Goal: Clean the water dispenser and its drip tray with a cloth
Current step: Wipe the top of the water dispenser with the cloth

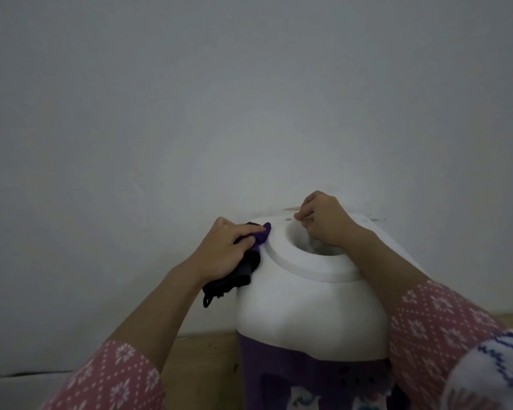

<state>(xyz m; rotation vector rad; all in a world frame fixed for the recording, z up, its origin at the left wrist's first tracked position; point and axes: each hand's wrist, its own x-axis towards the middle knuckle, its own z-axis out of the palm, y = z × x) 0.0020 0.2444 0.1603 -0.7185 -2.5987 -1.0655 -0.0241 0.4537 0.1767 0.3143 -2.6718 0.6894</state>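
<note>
A white water dispenser stands in front of me, seen from above, with a round open collar on top. My left hand grips a dark purple and black cloth and presses it against the top left shoulder of the dispenser, next to the collar. My right hand has its fingers curled over the far rim of the collar, holding the rim. The lower front of the dispenser is purple. The drip tray is hidden from view.
A plain pale wall fills the background close behind the dispenser. A wooden surface lies beneath it. My pink patterned sleeves frame the lower corners.
</note>
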